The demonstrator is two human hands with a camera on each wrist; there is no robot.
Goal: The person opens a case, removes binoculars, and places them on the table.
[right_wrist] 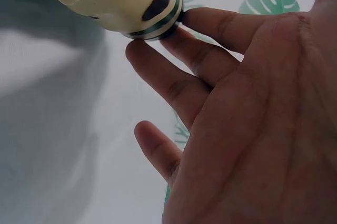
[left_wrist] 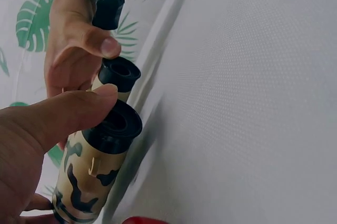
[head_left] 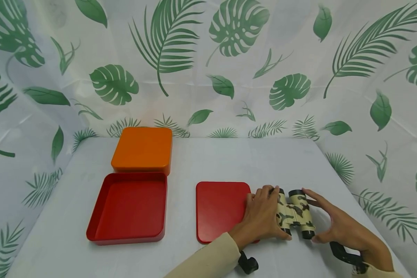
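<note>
A pair of camouflage binoculars (head_left: 295, 212) with black eyepieces is at the right of the white table, its eyepieces toward the person. My left hand (head_left: 262, 216) holds the left barrel lengthwise, thumb on the eyepiece and fingers at the far end. On the other barrel, my right hand (head_left: 347, 227) has its thumb at the eyepiece and its fingertips against the far rim. Both thumbs show at the black eyecups (left_wrist: 113, 124) in the left wrist view. In the right wrist view, several fingers touch the barrel's end (right_wrist: 158, 24), the palm standing off it.
Beneath and beside the left hand lies a flat red square panel (head_left: 219, 208). Farther left stands an open red box (head_left: 161, 210) with nothing inside, and an orange box (head_left: 144, 148) sits right behind it. Leaf-print cloth (head_left: 187, 88) hangs behind the table.
</note>
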